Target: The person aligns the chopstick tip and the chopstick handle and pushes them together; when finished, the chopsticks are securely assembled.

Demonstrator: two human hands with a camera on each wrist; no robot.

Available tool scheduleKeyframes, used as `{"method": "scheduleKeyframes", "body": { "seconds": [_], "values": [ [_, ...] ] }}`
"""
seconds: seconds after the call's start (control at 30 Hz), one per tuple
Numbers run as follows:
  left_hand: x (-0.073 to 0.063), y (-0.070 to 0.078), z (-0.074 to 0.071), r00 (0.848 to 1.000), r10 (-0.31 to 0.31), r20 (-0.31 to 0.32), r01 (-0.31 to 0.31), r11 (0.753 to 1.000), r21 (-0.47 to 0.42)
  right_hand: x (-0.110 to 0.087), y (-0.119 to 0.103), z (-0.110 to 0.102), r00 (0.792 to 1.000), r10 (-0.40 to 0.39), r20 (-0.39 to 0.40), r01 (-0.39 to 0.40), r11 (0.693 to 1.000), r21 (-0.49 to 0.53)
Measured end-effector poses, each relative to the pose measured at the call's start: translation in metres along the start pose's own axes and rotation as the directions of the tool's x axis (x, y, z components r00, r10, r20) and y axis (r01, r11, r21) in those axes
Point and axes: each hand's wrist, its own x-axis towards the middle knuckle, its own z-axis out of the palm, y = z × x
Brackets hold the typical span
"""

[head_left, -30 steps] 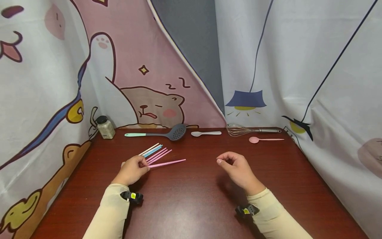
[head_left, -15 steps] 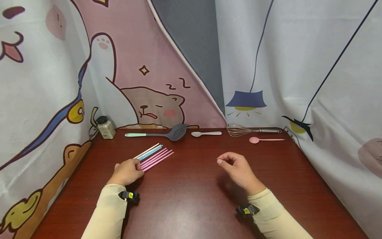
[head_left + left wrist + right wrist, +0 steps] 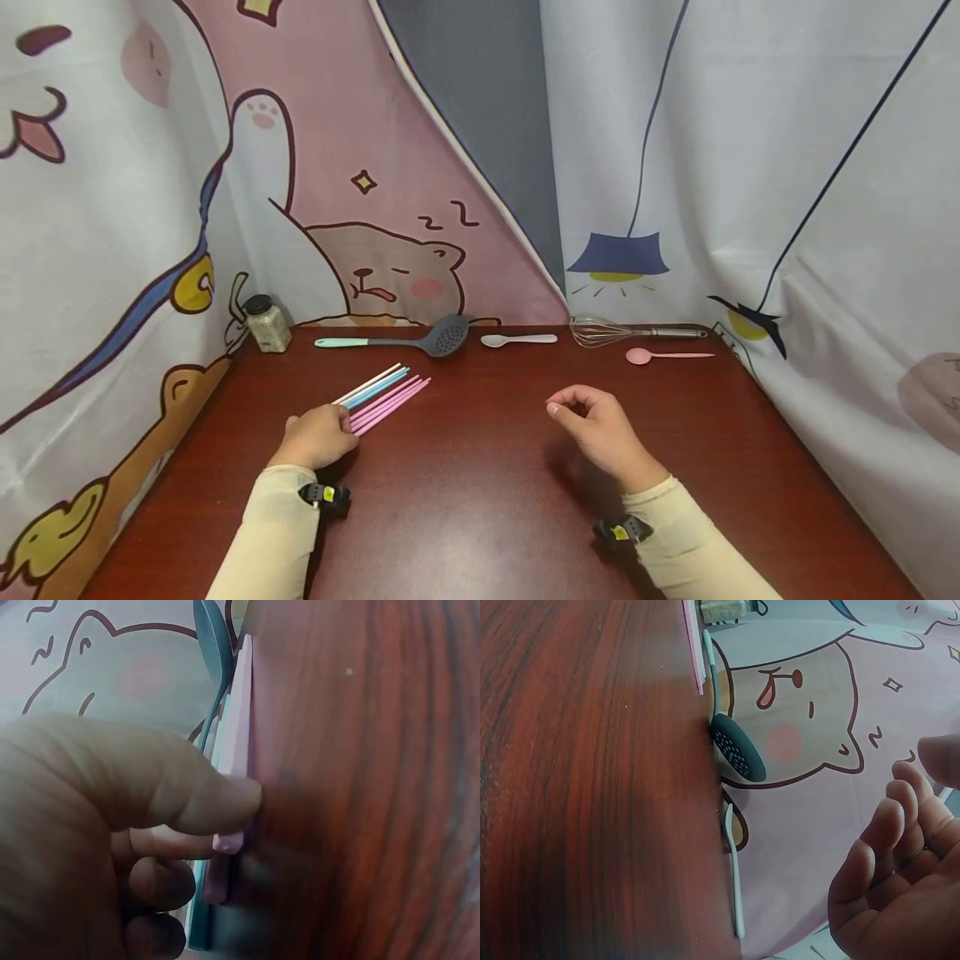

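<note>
Several pink chopsticks (image 3: 392,404) lie slanted on the table, close beside blue chopsticks (image 3: 380,387) and a cream one (image 3: 367,384). At their near ends my left hand (image 3: 315,437) pinches a pink chopstick, the thumb lying across it in the left wrist view, where a finger shows on its other side. Beneath that hand some chopstick ends are hidden. My right hand (image 3: 596,429) hovers over the table's right half, fingers loosely curled; the right wrist view shows its fingers (image 3: 889,825) holding nothing.
Along the back edge of the brown table (image 3: 465,508) lie a slotted skimmer (image 3: 447,336), a white spoon (image 3: 517,340), a whisk (image 3: 600,332) and a pink spoon (image 3: 640,357). A black-lidded jar (image 3: 267,325) stands at the back left. Printed curtains (image 3: 420,108) hang behind.
The front pink chopstick has swung from a wider angle to lie alongside the others. My left hand has moved left and slightly nearer. The right hand has stayed in place.
</note>
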Motion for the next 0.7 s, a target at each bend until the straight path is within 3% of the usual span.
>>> {"method": "scheduleKeyframes", "body": {
  "seconds": [0.47, 0.57, 0.7],
  "values": [
    [0.0016, -0.0046, -0.0002, 1.0, -0.014, -0.005, 0.014, 0.999, -0.042, 0.0013, 0.0015, -0.0015, 1.0, 0.014, -0.009, -0.014, 1.0, 0.012],
    [0.0011, -0.0064, -0.0009, 0.999, -0.022, -0.029, 0.02, 0.998, -0.062, 0.0018, 0.0023, -0.0018, 1.0, 0.006, 0.001, -0.006, 1.0, 0.007],
    [0.0024, -0.0054, -0.0039, 0.994, -0.007, -0.108, -0.003, 0.995, -0.095, 0.004, 0.0027, -0.0068, 1.0, -0.01, -0.026, 0.01, 1.0, -0.014]
  ]
}}
